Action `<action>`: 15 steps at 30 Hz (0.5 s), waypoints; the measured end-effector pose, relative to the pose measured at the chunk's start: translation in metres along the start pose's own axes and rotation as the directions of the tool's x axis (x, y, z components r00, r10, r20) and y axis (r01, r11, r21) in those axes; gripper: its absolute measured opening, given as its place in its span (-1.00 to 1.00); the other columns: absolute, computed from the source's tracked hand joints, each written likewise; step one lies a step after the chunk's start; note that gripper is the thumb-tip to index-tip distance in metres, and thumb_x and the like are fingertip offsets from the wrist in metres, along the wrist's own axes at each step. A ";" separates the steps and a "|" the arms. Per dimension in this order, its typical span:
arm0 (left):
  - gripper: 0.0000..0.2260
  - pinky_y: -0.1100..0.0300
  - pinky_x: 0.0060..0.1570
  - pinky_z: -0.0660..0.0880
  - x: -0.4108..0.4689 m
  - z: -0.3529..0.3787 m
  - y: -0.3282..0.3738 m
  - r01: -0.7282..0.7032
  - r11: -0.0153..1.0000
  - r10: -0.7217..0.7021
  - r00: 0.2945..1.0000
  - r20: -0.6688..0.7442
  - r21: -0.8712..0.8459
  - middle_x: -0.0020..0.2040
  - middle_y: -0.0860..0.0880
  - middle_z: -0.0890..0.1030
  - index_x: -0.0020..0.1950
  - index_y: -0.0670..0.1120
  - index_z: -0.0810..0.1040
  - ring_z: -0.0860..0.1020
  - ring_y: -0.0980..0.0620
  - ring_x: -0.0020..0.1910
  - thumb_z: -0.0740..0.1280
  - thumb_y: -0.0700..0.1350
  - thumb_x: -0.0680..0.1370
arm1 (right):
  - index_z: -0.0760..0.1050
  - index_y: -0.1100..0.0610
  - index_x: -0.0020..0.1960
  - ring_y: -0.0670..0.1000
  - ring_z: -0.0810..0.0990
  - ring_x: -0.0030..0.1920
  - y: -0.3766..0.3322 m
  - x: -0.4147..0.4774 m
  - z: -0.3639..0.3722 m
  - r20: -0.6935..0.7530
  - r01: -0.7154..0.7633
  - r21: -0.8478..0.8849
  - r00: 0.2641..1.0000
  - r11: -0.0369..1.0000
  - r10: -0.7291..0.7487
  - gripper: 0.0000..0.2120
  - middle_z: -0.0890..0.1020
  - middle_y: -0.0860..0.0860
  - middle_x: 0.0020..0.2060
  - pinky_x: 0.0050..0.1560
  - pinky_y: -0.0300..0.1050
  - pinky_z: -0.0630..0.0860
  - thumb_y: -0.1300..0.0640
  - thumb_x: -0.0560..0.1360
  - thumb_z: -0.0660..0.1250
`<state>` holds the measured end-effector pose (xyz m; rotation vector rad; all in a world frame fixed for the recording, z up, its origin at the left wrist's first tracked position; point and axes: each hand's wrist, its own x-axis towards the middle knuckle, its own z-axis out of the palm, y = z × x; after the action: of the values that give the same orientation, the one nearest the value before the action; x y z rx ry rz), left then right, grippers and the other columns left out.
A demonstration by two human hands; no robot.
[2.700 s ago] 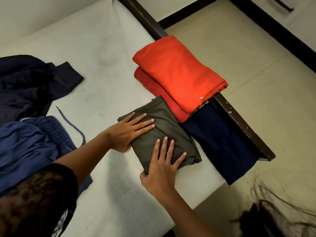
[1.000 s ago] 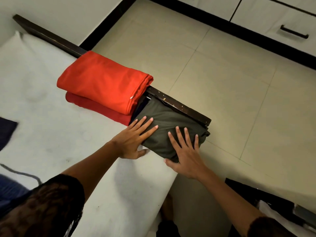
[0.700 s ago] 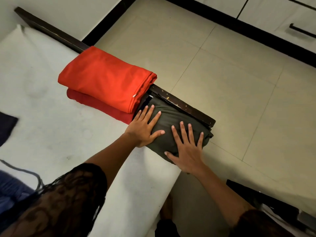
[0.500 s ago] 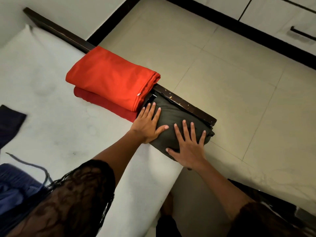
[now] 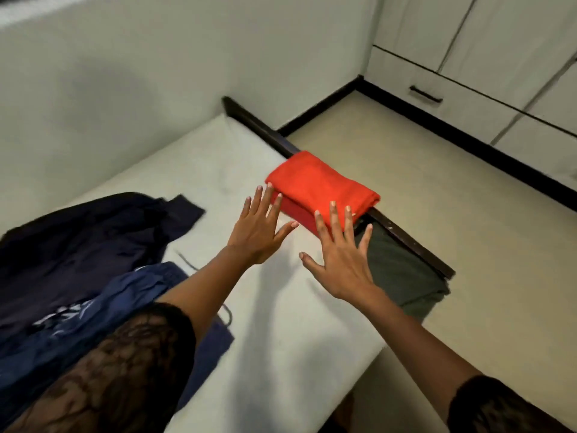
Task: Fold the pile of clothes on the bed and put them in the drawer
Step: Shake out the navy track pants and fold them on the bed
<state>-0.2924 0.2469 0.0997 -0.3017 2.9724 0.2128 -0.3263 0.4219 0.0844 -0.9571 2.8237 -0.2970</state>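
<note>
Indoor light, moderate and warm, soft throughout. A broad diffuse shadow lies on the wall (image 5: 93, 89) at 10 o'clock. The arms (image 5: 199, 285) cast soft-edged shadows on the bed (image 5: 281, 323) at 6 o'clock. Motion blur smears the cupboard (image 5: 468, 57) at 2 o'clock and the dark clothes (image 5: 78, 245) at 9 o'clock, where fabric detail sinks into black. The red garment (image 5: 321, 189) is oversaturated, its folds barely readable. Straight lines bow toward the frame edges.
</note>
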 end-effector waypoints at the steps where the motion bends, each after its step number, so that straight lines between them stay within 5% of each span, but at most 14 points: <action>1: -0.37 0.04 0.44 -0.26 -0.009 -0.001 -0.010 0.038 0.999 -0.038 0.999 0.016 -0.007 0.53 -0.13 -0.23 0.54 -0.12 -0.13 -0.26 -0.09 0.51 -0.07 0.21 0.60 | -0.25 0.02 0.52 0.10 -0.43 0.43 -0.012 0.000 0.001 -0.016 0.024 -0.003 1.000 1.000 -0.024 -0.20 -0.38 0.01 0.45 0.34 0.36 -0.31 -0.36 0.41 -0.21; 6: -0.30 0.04 0.44 -0.28 -0.108 -0.012 -0.104 0.263 0.961 -0.265 0.964 -0.013 -0.083 0.53 -0.11 -0.25 0.54 -0.11 -0.11 -0.29 -0.07 0.50 -0.19 0.30 0.53 | -0.15 0.07 0.51 0.18 -0.26 0.47 -0.131 -0.006 0.020 -0.026 0.240 0.012 0.971 0.971 -0.240 -0.22 -0.19 0.07 0.49 0.31 0.36 -0.27 -0.33 0.43 -0.15; 10: 0.01 0.04 0.44 -0.25 -0.179 0.013 -0.170 0.391 0.915 -0.394 0.919 -0.013 -0.101 0.53 -0.09 -0.24 0.54 -0.10 -0.11 -0.29 -0.06 0.50 -0.51 0.47 0.26 | 0.11 0.13 0.50 0.26 0.08 0.47 -0.208 -0.011 0.054 0.010 0.390 -0.041 0.921 0.920 -0.390 -0.24 0.12 0.15 0.48 0.24 0.44 0.09 -0.28 0.43 0.01; 13: 0.06 0.03 0.44 -0.27 -0.216 0.041 -0.204 0.482 0.871 -0.482 0.876 0.022 -0.093 0.49 -0.08 -0.34 0.53 -0.08 -0.21 -0.39 -0.02 0.43 -0.63 0.45 0.16 | 0.18 0.11 0.47 0.23 0.11 0.45 -0.239 -0.013 0.086 0.083 0.453 -0.081 0.891 0.888 -0.447 -0.23 0.23 0.15 0.46 0.21 0.44 0.20 -0.31 0.39 0.08; 15: 0.03 0.02 0.43 -0.28 -0.239 0.066 -0.222 0.518 0.852 -0.516 0.855 0.045 -0.076 0.43 -0.05 -0.40 0.51 -0.06 -0.28 -0.42 -0.01 0.39 -0.63 0.46 0.15 | 0.04 0.11 0.52 0.22 -0.05 0.49 -0.254 -0.011 0.116 0.123 0.504 -0.077 0.861 0.860 -0.494 -0.13 0.04 0.16 0.50 0.24 0.49 0.15 -0.33 0.38 0.18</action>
<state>-0.0059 0.0867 0.0446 -1.0815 2.7295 0.2715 -0.1456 0.2148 0.0316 -1.6782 2.4743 -0.1441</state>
